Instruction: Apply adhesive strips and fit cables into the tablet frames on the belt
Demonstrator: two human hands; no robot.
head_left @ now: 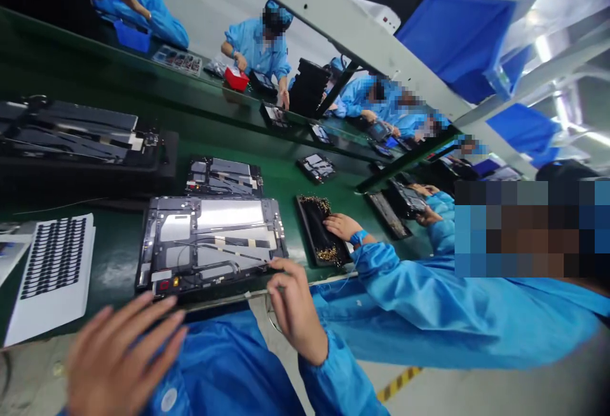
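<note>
An opened tablet (229, 216) lies on the green bench in front of me, its inside facing up, with silver battery panels, dark cables and a small red and orange part. My left hand (126, 352) hovers off the bench near the tablet's front left corner, fingers spread and holding nothing. At the tablet's front right corner is my right hand (298, 308), its fingers bent and drawn together. Whatever lies between those fingertips, if anything, is hidden. Left of the tablet, a white sheet with rows of black strips (57, 257) rests on the bench.
Another opened tablet (223, 174) sits just behind, and a stack of them (71, 133) on the left. To my right, a co-worker's hand (343, 228) reaches into a black tray of small gold-coloured screws (312, 254). A metal beam (333, 19) crosses above the bench.
</note>
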